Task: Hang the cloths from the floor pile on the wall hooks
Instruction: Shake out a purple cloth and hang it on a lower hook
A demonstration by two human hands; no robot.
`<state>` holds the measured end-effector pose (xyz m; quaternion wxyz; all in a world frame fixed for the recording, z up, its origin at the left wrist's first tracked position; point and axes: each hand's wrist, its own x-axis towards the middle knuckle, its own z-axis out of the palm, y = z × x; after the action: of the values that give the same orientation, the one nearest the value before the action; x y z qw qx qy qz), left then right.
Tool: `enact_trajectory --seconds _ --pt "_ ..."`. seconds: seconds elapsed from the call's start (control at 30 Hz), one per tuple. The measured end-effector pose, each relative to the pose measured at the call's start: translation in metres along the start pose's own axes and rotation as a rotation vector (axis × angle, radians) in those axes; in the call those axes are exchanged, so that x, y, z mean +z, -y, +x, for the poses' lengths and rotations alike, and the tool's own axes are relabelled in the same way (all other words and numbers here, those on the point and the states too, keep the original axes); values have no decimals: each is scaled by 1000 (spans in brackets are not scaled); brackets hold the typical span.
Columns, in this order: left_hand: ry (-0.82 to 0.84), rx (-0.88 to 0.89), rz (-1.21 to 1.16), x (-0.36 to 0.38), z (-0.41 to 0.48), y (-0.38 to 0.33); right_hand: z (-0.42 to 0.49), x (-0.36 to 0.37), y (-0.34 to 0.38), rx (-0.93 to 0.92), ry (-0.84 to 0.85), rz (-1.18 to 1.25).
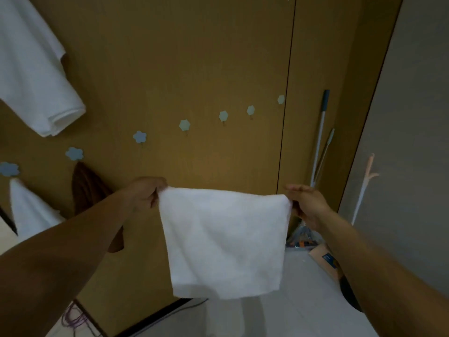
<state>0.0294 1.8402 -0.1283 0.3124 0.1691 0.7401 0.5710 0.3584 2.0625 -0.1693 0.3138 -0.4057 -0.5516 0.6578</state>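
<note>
White cloth hangs spread flat in mid-air in front of the wooden wall, held up by its two top corners, its lower edge loose above the floor.

At far left, a large white garment hangs high on the wall. Below it a hung white cloth drops from a blue flower-shaped hook, and just beside it a brown cloth hangs from the next flower hook, partly hidden behind the left forearm.

The left hand grips the cloth's top left corner. Its fingers are curled over the corner, with the fabric leaving the hand on its right side.

Above the cloth a row of bare wall hooks climbs to the right: one more flower shape, then four pale hexagons. None touches the held cloth, which hangs below them.

The right hand pinches the top right corner. Its upper fingers lie fairly straight along the edge, and the corner is tucked in beneath them.

Behind this hand, long-handled cleaning poles lean in the corner, beside a grey wall.
</note>
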Motion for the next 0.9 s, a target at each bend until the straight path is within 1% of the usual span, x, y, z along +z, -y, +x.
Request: enact_trajectory --seconds 0.03,0.1,0.17,0.27,0.33,0.43,0.53,0.63,0.7,0.8,0.83,0.9 --pt "28 -16 12 2 -3 1 3 -1 2 -31 -34 30" --pt "8 -31 33 2 -4 1 11 0 10 -84 -73 28" --pt "1 -33 64 0 -6 -2 19 5 18 -120 -59 -22" --pt "91 -26 72 -12 -16 -12 27 19 34 -189 6 -167" --pt "176 -32 89 -24 -22 -20 32 32 46 -259 10 -311" --pt "228 -20 190 -40 -23 -34 42 56 65 -391 11 -363" --pt "169 57 254 -58 -17 -49 51 78 81 -479 -24 -367" --pt "90 138 355 -76 -5 -65 60 99 93 -524 -40 -374" --pt "-30 214 490 -85 5 -77 68 114 104 -573 -51 -429" --pt "-246 299 722 -102 24 -96 80 138 123 -666 -110 -564" --pt "-262 322 830 -109 29 -103 85 146 130 -681 -129 -595" --pt "-226 377 1032 -122 38 -116 93 161 143 -691 -166 -649"
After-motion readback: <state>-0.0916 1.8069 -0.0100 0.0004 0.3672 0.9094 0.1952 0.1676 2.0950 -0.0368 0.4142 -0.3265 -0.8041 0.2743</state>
